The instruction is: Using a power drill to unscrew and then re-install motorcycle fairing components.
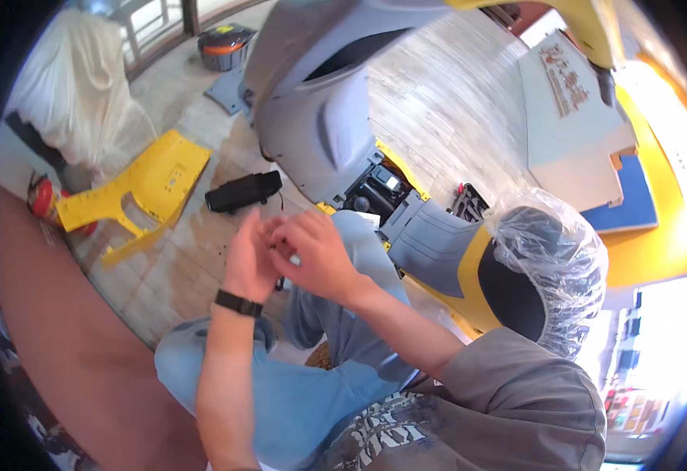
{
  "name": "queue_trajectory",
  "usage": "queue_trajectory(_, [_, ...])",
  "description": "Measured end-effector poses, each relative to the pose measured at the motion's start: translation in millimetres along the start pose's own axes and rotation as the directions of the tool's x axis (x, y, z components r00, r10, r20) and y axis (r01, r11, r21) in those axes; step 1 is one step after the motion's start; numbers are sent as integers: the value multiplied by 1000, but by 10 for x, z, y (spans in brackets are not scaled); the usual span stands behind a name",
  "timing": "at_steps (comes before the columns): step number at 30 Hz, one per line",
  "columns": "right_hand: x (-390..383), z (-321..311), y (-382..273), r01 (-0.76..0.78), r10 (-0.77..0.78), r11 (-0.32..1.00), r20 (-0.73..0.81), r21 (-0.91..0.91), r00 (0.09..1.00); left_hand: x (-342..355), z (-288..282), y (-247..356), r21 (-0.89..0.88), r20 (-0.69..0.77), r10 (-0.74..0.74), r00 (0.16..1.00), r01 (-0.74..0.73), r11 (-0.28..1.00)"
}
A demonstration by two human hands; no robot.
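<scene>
My left hand (247, 257) and my right hand (316, 255) meet in front of me above my knees, fingers pinched together around a small pale part (294, 260) too small to identify. A black band (239, 303) sits on my left wrist. Just beyond my hands stands a grey and yellow scooter (335, 118) with its body panels partly off. A black oblong part (243, 191) lies on the tiled floor to the left of the scooter.
A loose yellow body panel (151, 188) lies on the floor at left, near a red extinguisher (41, 196) and a white plastic-covered bundle (76, 78). The scooter seat (547, 267) is wrapped in clear plastic. A grey box (571, 125) and an orange-black round device (224, 45) stand farther back.
</scene>
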State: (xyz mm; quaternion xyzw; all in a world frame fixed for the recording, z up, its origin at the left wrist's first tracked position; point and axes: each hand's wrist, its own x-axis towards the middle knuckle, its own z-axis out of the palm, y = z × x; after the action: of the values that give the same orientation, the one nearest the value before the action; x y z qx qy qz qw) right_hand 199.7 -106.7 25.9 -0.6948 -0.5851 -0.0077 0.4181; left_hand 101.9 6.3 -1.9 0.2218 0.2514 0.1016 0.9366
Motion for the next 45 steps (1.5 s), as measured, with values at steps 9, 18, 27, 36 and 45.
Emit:
queue_trajectory(9, [-380, -217, 83, 28, -30, 999, -98, -28, 995, 22, 41, -368, 30, -158, -4, 987, 9, 1000])
queue_trajectory(18, [-442, -198, 139, -176, 231, 953, -220, 245, 948, -120, 315, -323, 332, -74, 22, 997, 3, 943])
queue_trajectory(27, [-392, -98, 98, -212, 328, 824, -137, 526, 935, -296, 187, -223, 291, -73, -10, 997, 31, 956])
queue_trajectory(36, [-143, 42, 108, -300, 289, 782, 109, 547, 951, -305, 73, -64, 45, -26, -72, 997, 73, 996])
queue_trajectory(45, [-405, 1222, 512, -757, 693, 467, 343, 457, 634, -477, -137, 451, -294, -66, 327, 943, -332, 896])
